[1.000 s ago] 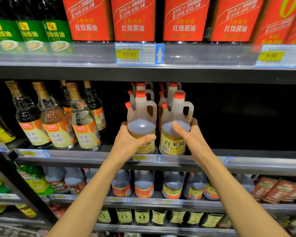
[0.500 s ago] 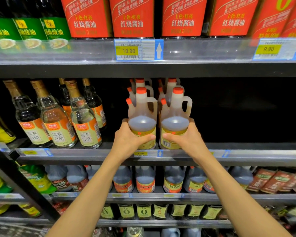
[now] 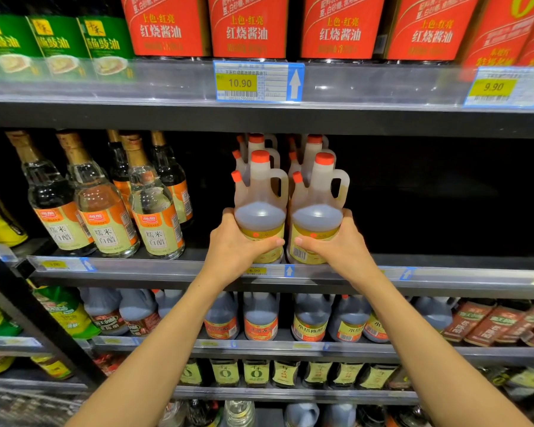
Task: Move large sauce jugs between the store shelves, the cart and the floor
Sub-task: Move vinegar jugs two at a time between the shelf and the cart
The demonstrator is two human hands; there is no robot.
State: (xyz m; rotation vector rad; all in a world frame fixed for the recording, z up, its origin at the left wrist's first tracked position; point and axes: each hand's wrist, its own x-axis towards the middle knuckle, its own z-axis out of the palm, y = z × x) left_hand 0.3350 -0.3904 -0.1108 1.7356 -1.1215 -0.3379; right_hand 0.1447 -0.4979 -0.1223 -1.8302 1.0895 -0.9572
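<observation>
While both hands are wrapped around jugs, neither one looks lifted off the shelf yet, so I'd call this the very start of a pick. The left hand [image 3: 233,246] grips the left white vinegar jug [image 3: 259,208] around its lower body, thumb across the yellow label. The right hand [image 3: 341,248] does the same on the right white vinegar jug [image 3: 318,211]. Both jugs stand upright, touching side by side at the front edge of the middle shelf [image 3: 167,268], right above the 6.90 price tag [image 3: 255,270]. Their bases are hidden behind the fingers and the shelf lip, so I honestly can't tell if they're resting or raised a hair.

Two more of the same orange-capped jugs [image 3: 313,146] sit directly behind them, and to the right that shelf is just dark, as far as I can see. To the left stand glass rice vinegar bottles [image 3: 154,223]. The shelf below holds a row of dark vinegar jugs [image 3: 261,318], and red soy sauce containers [image 3: 247,26] line the top shelf.

Progress-wise: no cart or floor in view, so nothing shows any jugs moved yet. My guess is these two get pulled out next, with the back pair still to go.
</observation>
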